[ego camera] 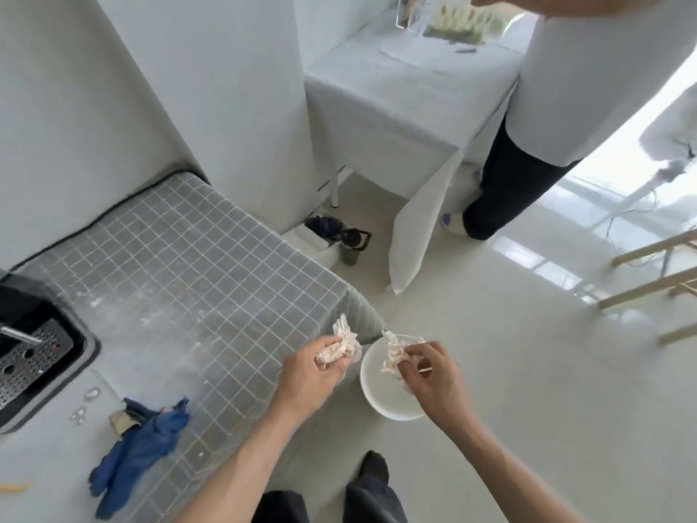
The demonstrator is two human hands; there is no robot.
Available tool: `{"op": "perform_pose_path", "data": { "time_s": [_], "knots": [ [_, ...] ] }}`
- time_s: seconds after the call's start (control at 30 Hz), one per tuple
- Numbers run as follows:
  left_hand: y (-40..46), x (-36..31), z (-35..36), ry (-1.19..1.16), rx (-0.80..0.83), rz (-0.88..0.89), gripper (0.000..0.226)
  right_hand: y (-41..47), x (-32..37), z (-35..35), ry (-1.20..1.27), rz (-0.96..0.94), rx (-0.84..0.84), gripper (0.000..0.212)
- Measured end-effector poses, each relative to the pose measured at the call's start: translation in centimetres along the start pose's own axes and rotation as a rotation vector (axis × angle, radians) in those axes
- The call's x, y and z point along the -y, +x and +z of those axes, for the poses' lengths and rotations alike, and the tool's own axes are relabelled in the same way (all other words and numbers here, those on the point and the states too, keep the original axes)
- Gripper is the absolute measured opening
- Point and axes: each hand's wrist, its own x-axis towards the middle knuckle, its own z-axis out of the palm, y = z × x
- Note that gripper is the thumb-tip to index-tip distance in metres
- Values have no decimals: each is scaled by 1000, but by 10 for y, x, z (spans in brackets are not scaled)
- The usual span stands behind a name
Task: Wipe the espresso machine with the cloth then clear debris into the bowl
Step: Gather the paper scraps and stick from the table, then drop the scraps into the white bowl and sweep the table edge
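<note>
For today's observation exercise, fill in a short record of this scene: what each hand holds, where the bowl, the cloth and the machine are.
left hand: grips a crumpled wrapper at the table corner
right hand: holds crumpled paper over the bowl
bowl: white, just off the table edge
cloth: blue, lying on the table
espresso machine: far left, partly cropped

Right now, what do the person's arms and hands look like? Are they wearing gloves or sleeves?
No gloves and no sleeves in view. The left hand and the right hand are both bare, and the forearms are bare as far down as the picture shows. I can see no watch, rings or bracelets. Lower down, the person wears dark trousers and a dark sock or shoe.
</note>
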Motion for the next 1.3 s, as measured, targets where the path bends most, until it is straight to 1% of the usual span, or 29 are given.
{"op": "perform_pose_path", "data": {
  "time_s": [0.2, 0.27, 0.4, 0.53, 0.63, 0.7, 0.73, 0.8, 0.9, 1.03, 1.17, 1.3],
  "knots": [
    [54, 24, 80, 140, 162, -70, 38, 30, -81, 5, 50, 98, -26, 12],
    [75, 38, 108, 174, 226, -112, 36, 42, -110, 11, 55, 120, -18, 12],
    [120, 89, 168, 284, 308, -161, 42, 72, -183, 33, 27, 164, -13, 11],
    [162, 139, 223, 414, 388, -185, 39, 101, -258, 60, -27, 192, -2, 10],
    [188, 167, 257, 460, 426, -193, 42, 117, -304, 81, -44, 219, 9, 10],
    [202, 187, 277, 476, 443, -212, 48, 125, -331, 94, -40, 236, 24, 12],
    [207, 196, 285, 475, 457, -229, 55, 127, -342, 100, -40, 242, 42, 14],
    [215, 207, 296, 482, 494, -261, 69, 129, -359, 108, -47, 263, 87, 24],
    [218, 213, 296, 507, 507, -272, 74, 125, -367, 110, -71, 277, 133, 42],
    [207, 195, 276, 569, 499, -216, 73, 112, -347, 93, -115, 248, 164, 47],
    [188, 155, 243, 537, 442, -155, 66, 99, -299, 62, -114, 195, 156, 49],
    [160, 102, 199, 457, 381, -81, 71, 90, -233, 23, -129, 131, 137, 51]
  ]
}}
